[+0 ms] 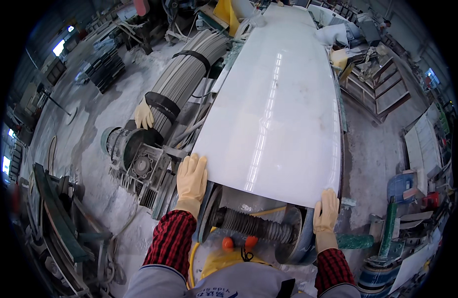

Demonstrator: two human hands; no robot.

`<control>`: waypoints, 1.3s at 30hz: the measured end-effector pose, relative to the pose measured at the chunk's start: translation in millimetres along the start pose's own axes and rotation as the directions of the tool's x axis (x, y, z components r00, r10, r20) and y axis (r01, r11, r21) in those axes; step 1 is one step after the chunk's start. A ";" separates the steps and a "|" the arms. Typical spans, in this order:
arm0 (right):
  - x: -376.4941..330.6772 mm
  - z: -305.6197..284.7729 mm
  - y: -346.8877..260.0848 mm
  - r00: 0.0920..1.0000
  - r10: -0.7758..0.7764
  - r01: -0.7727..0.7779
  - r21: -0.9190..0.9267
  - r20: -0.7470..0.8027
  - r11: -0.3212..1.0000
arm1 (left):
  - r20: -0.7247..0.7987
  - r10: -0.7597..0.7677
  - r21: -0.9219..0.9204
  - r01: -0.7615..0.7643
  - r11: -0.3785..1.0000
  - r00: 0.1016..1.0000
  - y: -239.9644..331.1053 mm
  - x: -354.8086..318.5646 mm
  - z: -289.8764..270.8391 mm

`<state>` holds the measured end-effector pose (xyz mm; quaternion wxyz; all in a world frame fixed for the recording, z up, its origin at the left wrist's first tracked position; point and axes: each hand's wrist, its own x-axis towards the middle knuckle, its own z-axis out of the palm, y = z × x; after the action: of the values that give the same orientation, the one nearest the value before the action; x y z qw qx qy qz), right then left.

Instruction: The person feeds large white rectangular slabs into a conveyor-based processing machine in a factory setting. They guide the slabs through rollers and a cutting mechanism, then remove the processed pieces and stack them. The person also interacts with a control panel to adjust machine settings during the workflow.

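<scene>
My gloved left hand (190, 181) is reaching forward palm down, lying open, fingers nearly straight, at the near-left corner of a white slab (273, 104). The slab is lying before me between both hands, its long axis running away from my body. My gloved right hand (326, 214) is extending likewise, loosely open at the near-right corner — neither hand is closing around anything. Leftward, a ribbed grey bundle (182, 82) is slanting in black bands; the slab is shining smooth and glossy — a ridged, dark shaft (254, 226) is showing below.
</scene>
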<state>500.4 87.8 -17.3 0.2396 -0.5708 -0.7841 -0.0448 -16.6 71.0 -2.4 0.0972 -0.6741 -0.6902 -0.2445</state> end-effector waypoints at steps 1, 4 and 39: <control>-0.4 0.3 0.8 1.000 -0.006 0.006 -0.013 -0.007 1.000 | -0.012 0.008 0.003 -0.008 1.000 1.000 0.0 -0.2 -0.3; 0.3 -1.2 -0.9 1.000 -0.005 0.005 -0.005 -0.007 1.000 | -0.031 0.022 0.011 -0.022 1.000 0.999 -0.1 -1.5 -2.0; -12.6 -14.0 -12.1 0.998 -0.004 0.006 0.032 -0.059 0.999 | -0.061 0.069 0.016 -0.068 0.998 0.996 -4.1 -17.6 5.1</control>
<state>496.8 67.7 -7.9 0.2717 -0.5632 -0.7788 -0.0500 -18.3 57.9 -15.8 0.1312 -0.6889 -0.6650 -0.2569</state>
